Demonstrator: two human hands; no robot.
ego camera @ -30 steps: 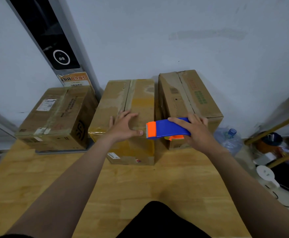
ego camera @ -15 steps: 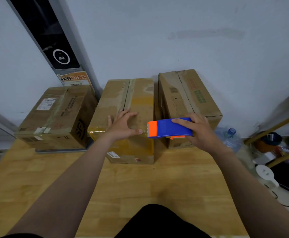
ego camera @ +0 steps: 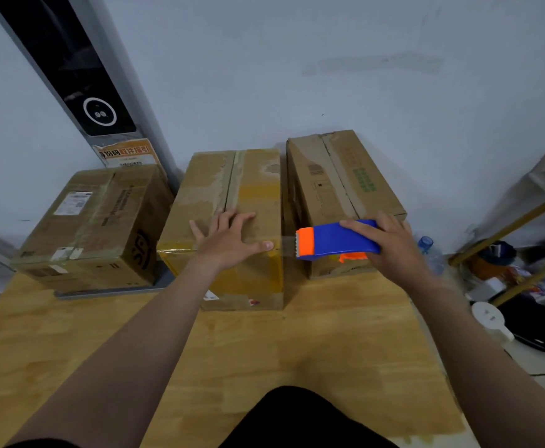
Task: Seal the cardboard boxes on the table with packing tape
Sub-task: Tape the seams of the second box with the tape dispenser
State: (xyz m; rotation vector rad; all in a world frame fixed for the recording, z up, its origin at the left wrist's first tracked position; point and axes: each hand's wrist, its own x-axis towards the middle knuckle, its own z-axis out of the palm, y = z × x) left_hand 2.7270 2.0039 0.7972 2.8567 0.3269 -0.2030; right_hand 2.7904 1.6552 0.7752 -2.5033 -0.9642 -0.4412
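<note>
Three cardboard boxes stand in a row against the wall on the wooden table (ego camera: 297, 357): a left box (ego camera: 93, 227), a middle box (ego camera: 232, 185) and a right box (ego camera: 339, 179). My left hand (ego camera: 229, 240) lies flat on the front top edge of the middle box, thumb pointing right. My right hand (ego camera: 390, 247) grips a blue and orange tape dispenser (ego camera: 332, 242) just right of that box's front right corner. A short strip of clear tape (ego camera: 286, 245) stretches from the box corner to the dispenser's orange blade end.
A dark panel with a round display (ego camera: 96, 111) leans against the wall behind the left box. A plastic water bottle (ego camera: 428, 253) sits right of the right box. A shelf with clutter (ego camera: 523, 270) stands off the table's right edge.
My right hand has drawn the dispenser a little to the right, away from the middle box, pulling out a short strip of tape. My left hand stays pressed on the box.
</note>
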